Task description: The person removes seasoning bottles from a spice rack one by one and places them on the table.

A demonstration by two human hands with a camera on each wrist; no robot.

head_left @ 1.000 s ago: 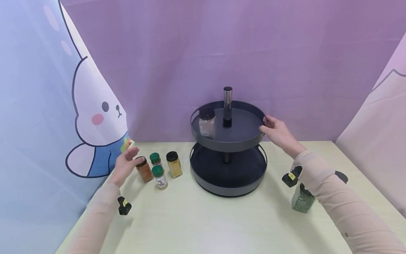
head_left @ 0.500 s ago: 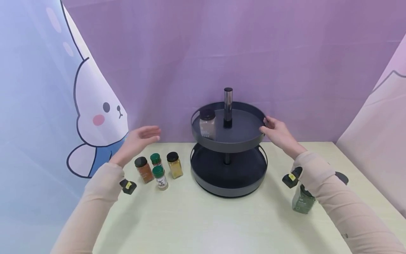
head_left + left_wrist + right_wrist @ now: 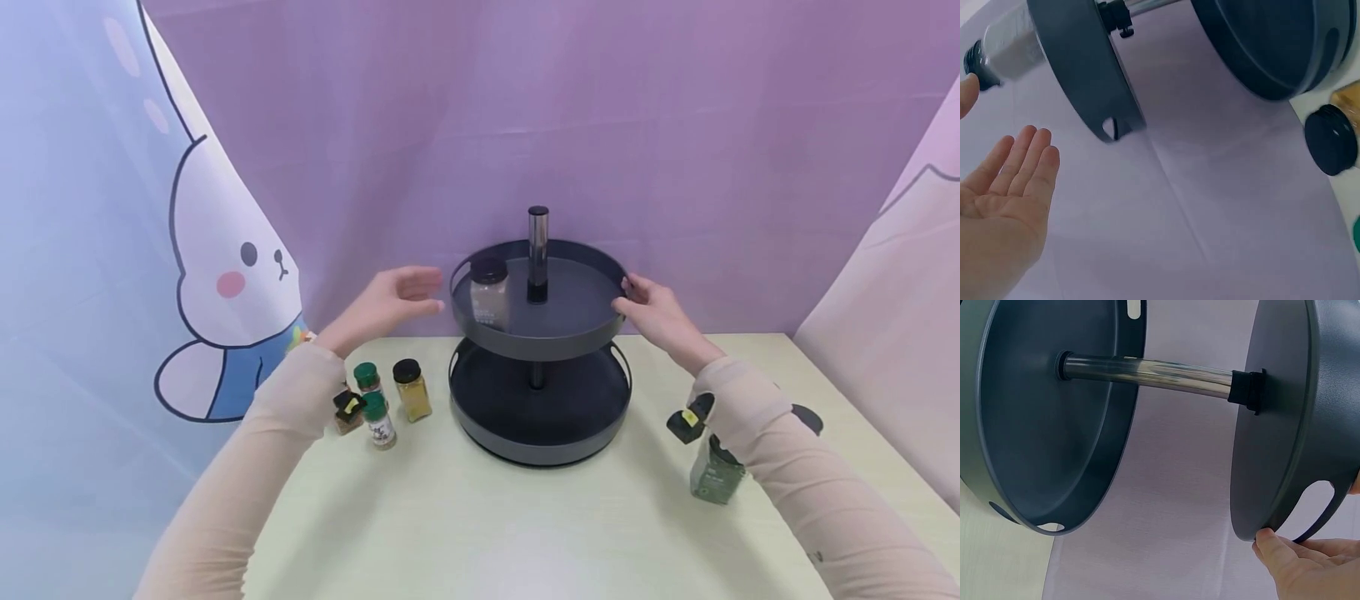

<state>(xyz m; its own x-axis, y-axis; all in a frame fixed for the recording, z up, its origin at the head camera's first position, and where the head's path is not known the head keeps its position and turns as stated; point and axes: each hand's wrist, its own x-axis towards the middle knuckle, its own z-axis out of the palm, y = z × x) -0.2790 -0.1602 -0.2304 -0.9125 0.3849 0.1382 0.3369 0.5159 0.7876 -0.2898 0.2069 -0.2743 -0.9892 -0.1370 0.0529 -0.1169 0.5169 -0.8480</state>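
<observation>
A dark grey two-tier turntable rack with a metal post stands at the centre of the table. On its upper tray sits a clear spice jar with a black lid, near the left side. My right hand grips the upper tray's right rim; in the right wrist view the thumb presses close to the handle cut-out. My left hand hovers just left of that tray, fingers extended and apart from it. The left wrist view shows the left palm holding nothing.
Below my left forearm stand a yellow spice jar, two green-capped shakers and a partly hidden orange-brown jar. A green-filled jar stands by my right sleeve, with a black lid behind the arm. Purple cloth hangs behind.
My left hand has risen from beside the orange-brown jar and moved right, towards the upper tray. The right hand keeps its grip on the rim, and the rack looks unmoved.
</observation>
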